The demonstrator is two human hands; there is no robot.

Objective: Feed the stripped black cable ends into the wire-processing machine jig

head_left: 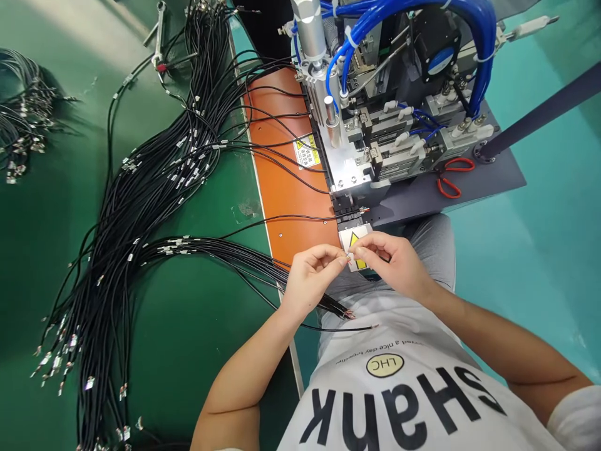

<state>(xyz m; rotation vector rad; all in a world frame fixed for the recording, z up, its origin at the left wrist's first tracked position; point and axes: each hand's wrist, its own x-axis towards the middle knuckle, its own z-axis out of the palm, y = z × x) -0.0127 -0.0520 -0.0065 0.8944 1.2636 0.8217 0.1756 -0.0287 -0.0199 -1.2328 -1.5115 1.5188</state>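
My left hand point(310, 279) is closed in a pinch, its thumb and forefinger meeting my right hand point(397, 263), which pinches too. Between the fingertips shows a tiny pale piece, too small to name. Just behind them a white label with a yellow warning triangle point(360, 262) sits at the machine's near corner. A bundle of black cables point(225, 247) runs below my left hand, its bare copper-coloured ends point(349, 314) lying over my lap. One single cable point(338, 329) stretches out beside it. Another cable end point(365, 210) rests in the machine's dark holder strip.
The machine point(347, 169) carries metal cylinders and blue air hoses point(486, 56) above an orange plate point(277, 181). Red-handled scissors point(451, 178) lie on its dark base. A large heap of black cables point(154, 181) covers the green table point(211, 382), with another bundle point(28, 106) farther left.
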